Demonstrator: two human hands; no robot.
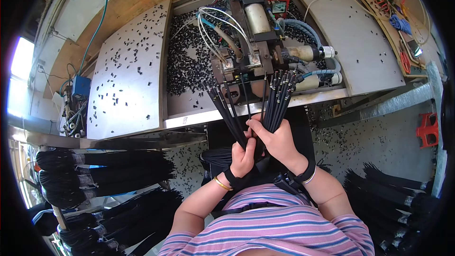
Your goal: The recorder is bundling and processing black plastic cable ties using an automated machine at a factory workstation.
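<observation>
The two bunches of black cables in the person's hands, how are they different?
The left bunch, held by the left hand, has fewer cables, and they fan apart toward the machine. The right bunch, held by the right hand, is thicker and packed tightly together. The left bunch leans left; the right bunch leans slightly right. Both are black, with their tips pointing up at the machine.

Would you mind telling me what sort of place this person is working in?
Most likely a small cable workshop. Both hands, left hand and right hand, hold a cable bundle before a bench-mounted pneumatic machine; black offcuts litter the tray, and bundled cables lie on the floor.
</observation>
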